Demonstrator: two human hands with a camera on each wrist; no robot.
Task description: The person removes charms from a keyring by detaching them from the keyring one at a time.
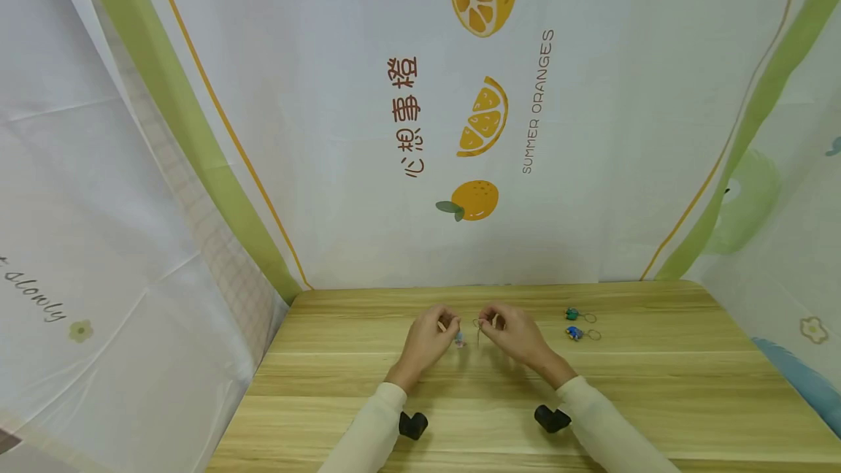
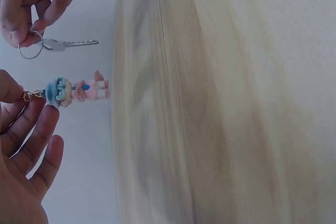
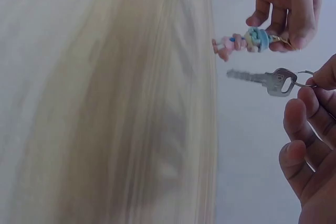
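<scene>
Between thumb and forefinger, my left hand (image 1: 430,341) pinches the gold clasp (image 2: 32,95) of a figurine keychain (image 2: 79,90), a small doll in pink with a light blue hat, which hangs head up above the table. My right hand (image 1: 515,334) pinches a thin metal key ring (image 3: 303,78), and from it a silver key (image 3: 274,81) dangles, blade downward. Both hands are raised over the tabletop, a short gap apart. Key and figurine hang side by side without touching.
On the wooden table (image 1: 328,385), right of my right hand, lie a green figurine keychain (image 1: 572,314) and a blue figurine keychain (image 1: 574,333), each with a ring. A white curtain (image 1: 342,166) printed with oranges hangs behind the table's far edge.
</scene>
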